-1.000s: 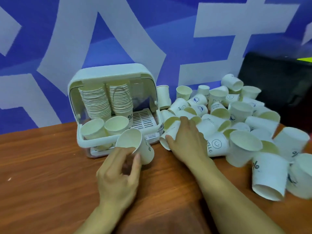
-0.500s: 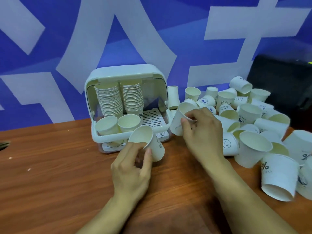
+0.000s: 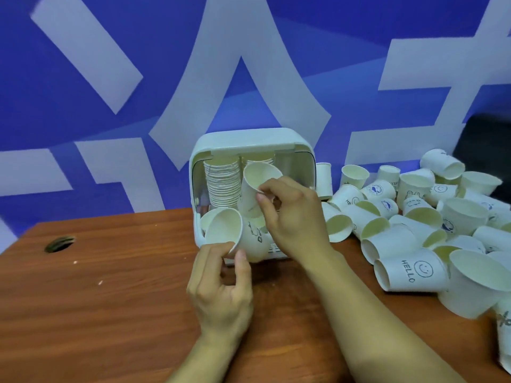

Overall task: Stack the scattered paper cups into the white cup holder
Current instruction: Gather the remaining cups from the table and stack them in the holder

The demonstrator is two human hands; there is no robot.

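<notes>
Our left hand [image 3: 221, 288] pinches a white paper cup with black print [image 3: 237, 236] near its base between thumb and fingers. The cup is tilted, mouth facing left, just in front of the white plastic cup holder [image 3: 249, 140]. Our right hand [image 3: 293, 217] grips a plain white paper cup [image 3: 255, 183], fingers curled round it, at the holder's open front, beside the nested cup stack [image 3: 221, 183] inside. Pile of white paper cups [image 3: 414, 217] lies to the right on the brown wooden table [image 3: 110, 299].
</notes>
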